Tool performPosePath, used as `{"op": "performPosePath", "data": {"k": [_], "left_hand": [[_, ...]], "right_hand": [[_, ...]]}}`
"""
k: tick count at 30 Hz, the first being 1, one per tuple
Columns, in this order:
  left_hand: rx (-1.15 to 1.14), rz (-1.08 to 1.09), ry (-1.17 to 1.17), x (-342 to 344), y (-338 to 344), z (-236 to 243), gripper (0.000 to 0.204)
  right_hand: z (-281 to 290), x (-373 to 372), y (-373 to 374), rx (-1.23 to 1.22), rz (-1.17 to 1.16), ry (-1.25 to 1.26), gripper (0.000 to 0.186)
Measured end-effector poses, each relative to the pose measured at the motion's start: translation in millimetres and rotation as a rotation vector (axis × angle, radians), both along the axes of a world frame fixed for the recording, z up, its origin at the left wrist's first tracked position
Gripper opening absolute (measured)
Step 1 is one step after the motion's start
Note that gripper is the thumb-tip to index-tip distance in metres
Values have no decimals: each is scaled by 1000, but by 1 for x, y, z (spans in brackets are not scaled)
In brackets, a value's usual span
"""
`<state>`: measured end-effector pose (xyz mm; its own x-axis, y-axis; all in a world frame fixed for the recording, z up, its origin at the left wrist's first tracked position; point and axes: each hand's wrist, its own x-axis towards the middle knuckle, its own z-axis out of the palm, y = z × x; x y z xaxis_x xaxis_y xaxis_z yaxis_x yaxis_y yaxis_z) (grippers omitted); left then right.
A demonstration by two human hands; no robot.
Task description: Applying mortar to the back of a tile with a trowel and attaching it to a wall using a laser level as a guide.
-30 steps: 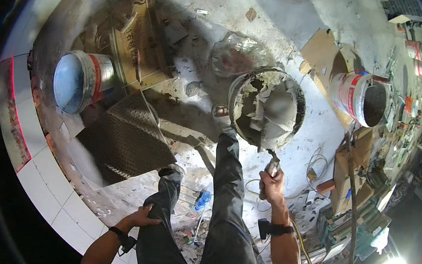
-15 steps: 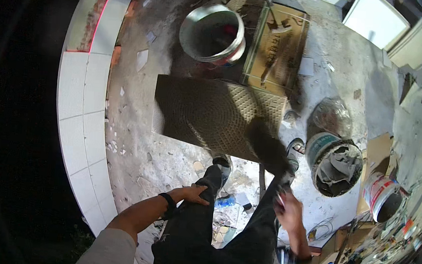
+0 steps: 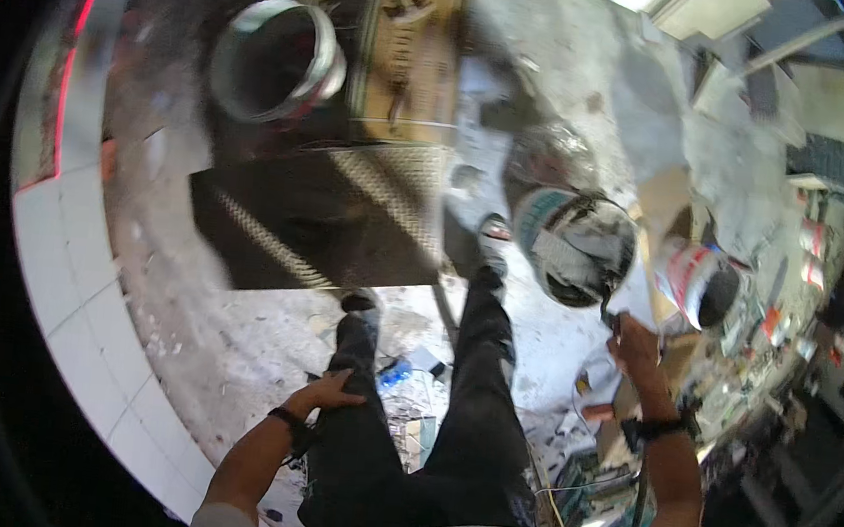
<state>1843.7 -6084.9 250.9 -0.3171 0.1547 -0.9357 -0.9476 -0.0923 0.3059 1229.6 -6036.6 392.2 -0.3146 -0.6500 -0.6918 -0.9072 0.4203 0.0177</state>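
Observation:
My right hand (image 3: 635, 347) is closed round the handle of a trowel (image 3: 609, 305), whose head reaches to the rim of a bucket (image 3: 538, 219) of grey paste-like material (image 3: 584, 243). Motion blur and the bucket hide most of the trowel's head. My left hand (image 3: 335, 391) lies open on my left leg, fingers stretched out. In front of my feet a large rectangular tile (image 3: 295, 217) lies with a waffle-patterned face up, partly in shadow.
An open white bucket (image 3: 334, 60) stands at the far left beside a cardboard-topped stack (image 3: 415, 52) with a hammer-like tool (image 3: 404, 6) on it. Right are a clear plastic bag (image 3: 552, 154), a red-and-white bucket (image 3: 687, 277) and cluttered debris. White tiles (image 3: 87, 305) edge the left.
The view has swung right. My right hand has moved from near the tile to the right-hand bucket with the trowel. My left hand still rests on my leg.

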Motion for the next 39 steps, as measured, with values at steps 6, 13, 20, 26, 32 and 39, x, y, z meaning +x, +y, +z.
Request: {"op": "performPosePath", "data": {"k": [6, 13, 20, 26, 32, 39], "left_hand": [[86, -52, -66, -60, -13, 17, 111], [188, -47, -253, -78, -3, 15, 113], [226, -57, -300, -132, -5, 0, 112], [198, -37, -288, -134, -13, 11, 105], [163, -84, -162, -126, -19, 2, 103], [112, -119, -102, -80, -68, 5, 101]], "right_hand": [[-136, -156, 34, -105, 257, 257, 12], [-217, -125, 26, 230, 148, -74, 18], [-277, -91, 24, 52, -601, -203, 41], [-301, -51, 34, -146, -1193, -533, 27], [-278, -8, 72, -460, -1404, -312, 15], [-178, 43, 51, -692, -1547, -416, 16]]}}
